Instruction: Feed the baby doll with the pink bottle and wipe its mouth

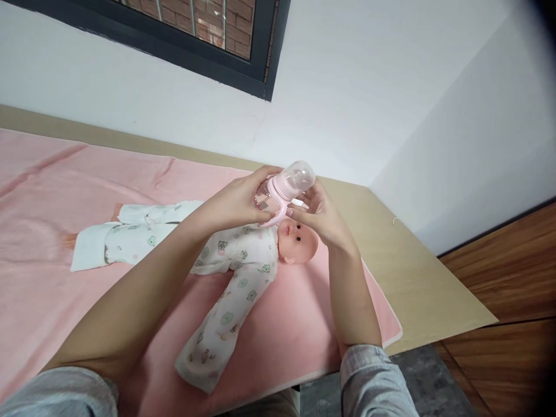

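A clear baby bottle (pixel 270 204) with a pink collar, pink handles and a transparent cap is held tilted above the doll's chest and head. My left hand (pixel 238 200) is wrapped round the bottle's body from the left. From the right, my right hand (pixel 322 213) closes on the bottle, its thumb by the pink handle. A small white piece (pixel 299 203) shows between the right thumb and fingers; I cannot make out what it is. Below lies a baby doll (pixel 299 240) on its back in a white printed outfit (pixel 237 295), partly hidden by my left arm.
A pink blanket (pixel 295 324) covers much of the pale wooden tabletop (pixel 391 260). A white wall (pixel 339 87) and a dark-framed window (pixel 263 75) stand behind it. Wood-grain panels (pixel 499 278) are at the right, beyond the table's corner.
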`<action>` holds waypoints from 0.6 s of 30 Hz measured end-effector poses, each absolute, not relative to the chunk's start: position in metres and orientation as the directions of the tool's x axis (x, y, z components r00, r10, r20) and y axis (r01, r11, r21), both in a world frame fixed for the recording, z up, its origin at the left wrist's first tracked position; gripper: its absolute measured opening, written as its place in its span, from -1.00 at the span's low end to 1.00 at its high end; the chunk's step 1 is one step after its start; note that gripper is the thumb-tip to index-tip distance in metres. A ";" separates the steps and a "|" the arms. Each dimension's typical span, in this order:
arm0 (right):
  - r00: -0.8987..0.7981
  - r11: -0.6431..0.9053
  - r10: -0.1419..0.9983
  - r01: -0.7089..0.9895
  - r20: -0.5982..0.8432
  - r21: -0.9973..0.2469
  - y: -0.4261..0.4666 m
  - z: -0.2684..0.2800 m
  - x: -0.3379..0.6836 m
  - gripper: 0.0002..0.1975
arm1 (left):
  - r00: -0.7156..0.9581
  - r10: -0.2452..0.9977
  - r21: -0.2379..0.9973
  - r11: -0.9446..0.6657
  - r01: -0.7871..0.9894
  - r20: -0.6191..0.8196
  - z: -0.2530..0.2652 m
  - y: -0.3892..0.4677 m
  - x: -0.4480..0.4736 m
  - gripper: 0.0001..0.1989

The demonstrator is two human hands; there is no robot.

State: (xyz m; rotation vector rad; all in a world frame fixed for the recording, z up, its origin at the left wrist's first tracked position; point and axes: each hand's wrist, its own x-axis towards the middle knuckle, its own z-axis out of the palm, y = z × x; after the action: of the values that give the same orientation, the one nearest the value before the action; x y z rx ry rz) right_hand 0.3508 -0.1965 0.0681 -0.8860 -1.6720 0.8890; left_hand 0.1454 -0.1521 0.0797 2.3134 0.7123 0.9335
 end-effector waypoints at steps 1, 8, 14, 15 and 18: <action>-0.212 0.462 0.879 0.153 0.427 -0.874 -0.198 0.070 0.354 -0.22 | 0.619 0.640 0.623 -0.726 0.292 0.455 0.079 -0.152 0.145 -0.33; -0.101 0.528 0.849 0.223 0.519 -0.820 -0.201 0.071 0.358 -0.27 | 0.616 0.624 0.513 -0.770 0.379 0.481 0.076 -0.149 0.145 -0.39; -0.026 0.584 0.796 0.298 0.605 -0.755 -0.197 0.068 0.357 -0.41 | 0.596 0.654 0.501 -0.750 0.432 0.465 0.078 -0.149 0.144 -0.43; -0.001 0.594 0.781 0.308 0.624 -0.743 -0.196 0.069 0.359 -0.43 | 0.589 0.659 0.499 -0.747 0.440 0.467 0.078 -0.147 0.143 -0.43; 0.097 0.603 0.743 0.333 0.662 -0.725 -0.186 0.068 0.374 -0.46 | 0.544 0.694 0.495 -0.719 0.488 0.472 0.076 -0.137 0.138 -0.40</action>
State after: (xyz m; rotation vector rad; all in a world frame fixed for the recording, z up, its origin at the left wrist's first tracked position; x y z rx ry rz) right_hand 0.3739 -0.1862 0.0684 -0.9526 -1.5000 0.3849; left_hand 0.1378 -0.1366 0.0765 2.4794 0.9792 0.9569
